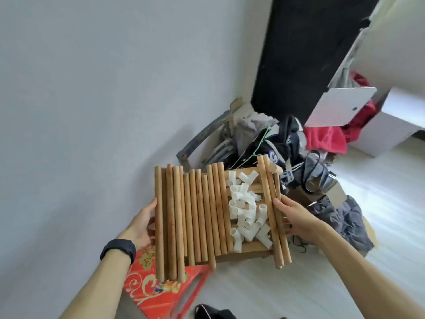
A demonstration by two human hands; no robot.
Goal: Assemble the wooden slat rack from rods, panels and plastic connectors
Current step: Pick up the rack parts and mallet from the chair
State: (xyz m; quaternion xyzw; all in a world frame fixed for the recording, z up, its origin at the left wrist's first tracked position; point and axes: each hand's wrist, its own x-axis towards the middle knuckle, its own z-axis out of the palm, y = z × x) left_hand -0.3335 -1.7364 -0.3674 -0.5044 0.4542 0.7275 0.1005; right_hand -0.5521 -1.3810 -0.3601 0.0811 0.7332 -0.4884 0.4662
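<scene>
- At mid-frame, head view (the only view): both hands hold up one loaded panel (250, 247), well clear of the floor (253, 293).
- Load: rods (188, 215) lie side by side across the panel's left and middle, with a few more at its right edge. A loose heap of white connectors (246, 210) sits between the two groups.
- Left hand (143, 223): palm against the left edge, thumb up beside the outermost rod, fingers curled under the panel and mostly hidden.
- Right hand (296, 217): thumb on top across the right-edge rods, fingertips just visible wrapping under the panel. Firm pinch.
- Nothing is joined: no rod is seated in a connector. It cannot be told whether there is more than one panel in the stack.
- Surroundings: wall (92, 88) to the left, clothes pile (276, 139) beyond the load, red patterned item (161, 284) below the left forearm. Wristband (118, 249) on the left wrist.
- Step, judged: parts in transit, assembly not yet begun.
- Next move calls for: a level set-down on open floor, then sorting into rods, connectors and panel.
- Risk: the rods are round and unsecured, so any tilt could roll them off, and the connectors could spill.
</scene>
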